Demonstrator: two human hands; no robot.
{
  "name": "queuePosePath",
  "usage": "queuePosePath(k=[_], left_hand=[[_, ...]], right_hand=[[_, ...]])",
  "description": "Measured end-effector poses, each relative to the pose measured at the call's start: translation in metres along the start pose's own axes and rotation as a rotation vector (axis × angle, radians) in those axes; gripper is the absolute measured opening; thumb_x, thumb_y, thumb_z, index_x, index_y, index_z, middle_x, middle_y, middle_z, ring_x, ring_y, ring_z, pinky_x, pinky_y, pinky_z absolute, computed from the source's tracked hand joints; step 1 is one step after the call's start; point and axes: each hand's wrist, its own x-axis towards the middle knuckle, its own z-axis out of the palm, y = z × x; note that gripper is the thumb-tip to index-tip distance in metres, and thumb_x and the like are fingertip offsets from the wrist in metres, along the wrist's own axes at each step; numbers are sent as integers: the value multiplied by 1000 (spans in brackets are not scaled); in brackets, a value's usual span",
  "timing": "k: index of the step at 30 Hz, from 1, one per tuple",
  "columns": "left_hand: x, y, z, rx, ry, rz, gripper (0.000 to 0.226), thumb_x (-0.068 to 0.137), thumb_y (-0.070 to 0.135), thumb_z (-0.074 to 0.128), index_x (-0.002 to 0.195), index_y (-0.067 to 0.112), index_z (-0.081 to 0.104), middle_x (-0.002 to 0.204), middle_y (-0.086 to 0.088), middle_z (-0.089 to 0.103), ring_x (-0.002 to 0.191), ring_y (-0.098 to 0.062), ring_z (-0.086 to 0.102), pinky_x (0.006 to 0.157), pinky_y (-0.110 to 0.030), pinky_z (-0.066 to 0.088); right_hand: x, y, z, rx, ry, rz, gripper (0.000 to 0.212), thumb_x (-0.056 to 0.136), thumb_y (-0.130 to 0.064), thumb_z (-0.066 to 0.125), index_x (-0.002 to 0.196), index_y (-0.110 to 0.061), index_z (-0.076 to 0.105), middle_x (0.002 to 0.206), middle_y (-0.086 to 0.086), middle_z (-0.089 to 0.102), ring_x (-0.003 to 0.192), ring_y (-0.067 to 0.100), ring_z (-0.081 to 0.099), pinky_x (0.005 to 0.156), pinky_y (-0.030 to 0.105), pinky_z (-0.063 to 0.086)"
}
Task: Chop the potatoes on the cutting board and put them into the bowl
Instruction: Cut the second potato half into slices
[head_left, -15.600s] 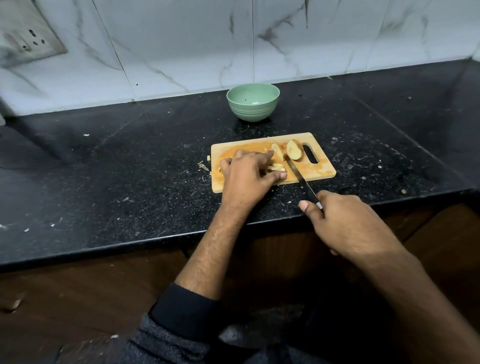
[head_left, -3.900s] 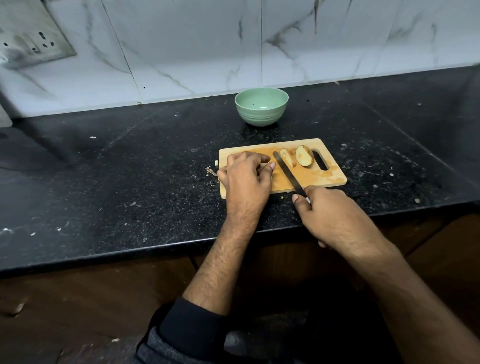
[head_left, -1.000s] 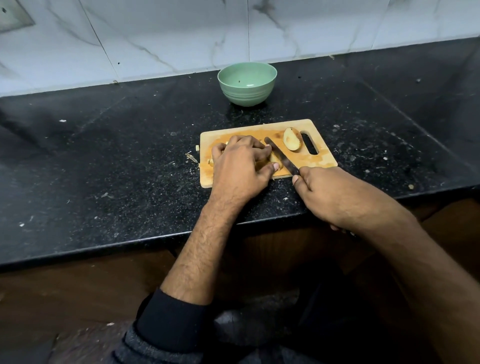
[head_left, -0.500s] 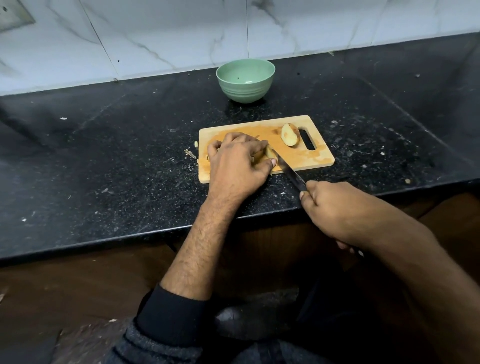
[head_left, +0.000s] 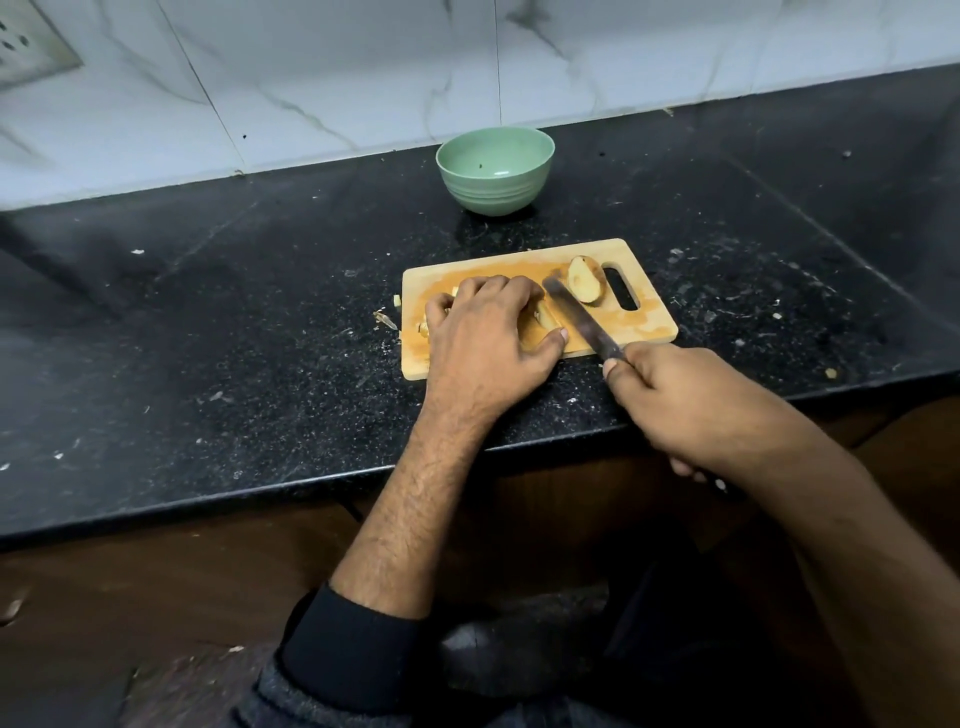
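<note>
- Black granite counter (head_left: 208, 338) carries the cutting board (head_left: 644, 322); empty bowl (head_left: 494, 169) sits beyond both hands.
- Left hand (head_left: 488, 338) curls over the potato pieces (head_left: 545, 319).
- Right hand (head_left: 691, 405) grips the knife (head_left: 576, 317), its blade just beside the left thumb; a slip could nick it.
- Uncut potato half (head_left: 584, 279) lies past the blade.

head-worn camera, looking forward and down, countertop (head_left: 208, 338) near

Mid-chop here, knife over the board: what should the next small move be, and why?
Probably bring the knife down through the potato piece that the left hand holds on the board. The blade sits just right of that piece, the right hand has its grip on the handle, another potato half waits uncut, and the bowl holds no potato.
</note>
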Motion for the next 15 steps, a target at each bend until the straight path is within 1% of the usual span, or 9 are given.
queuePosePath(k=[4, 7, 9, 12, 15], left_hand=[[2, -1, 0, 7, -24, -7, 48, 82, 61, 58, 123, 36, 61, 116, 17, 60, 116, -11, 47, 91, -38, 21], [3, -2, 0, -7, -34, -6, 46, 83, 61, 60, 123, 36, 61, 117, 18, 60, 117, -10, 46, 90, -37, 20], [4, -2, 0, -18, -40, -9, 45, 84, 60, 61, 123, 37, 62, 119, 18, 60, 119, -10, 45, 90, -36, 19], [4, -3, 0, -37, -46, -17, 44, 85, 60, 62, 122, 37, 63, 121, 19, 59, 120, -9, 44, 91, -35, 18], [4, -4, 0, -63, -43, -27, 41, 84, 61, 64, 118, 37, 64, 117, 20, 60, 118, -9, 45, 94, -37, 21]], right_hand=[[6, -1, 6, 24, -22, -1, 32, 107, -47, 30, 88, -28, 48, 55, 6, 64, 33, 14, 57, 39, 24, 46], [7, 0, 7, 27, -20, -10, 32, 107, -46, 30, 90, -26, 49, 53, 5, 62, 31, 13, 56, 40, 25, 47], [6, 1, 5, 25, -24, -8, 33, 107, -47, 29, 90, -26, 49, 50, 4, 61, 31, 13, 55, 41, 25, 48], [5, 1, 3, 48, -39, -12, 34, 107, -48, 30, 85, -28, 47, 54, 7, 63, 35, 16, 58, 43, 29, 51], [6, 1, 2, 87, -69, 0, 36, 106, -50, 30, 83, -29, 48, 58, 10, 65, 37, 18, 57, 41, 28, 48]])
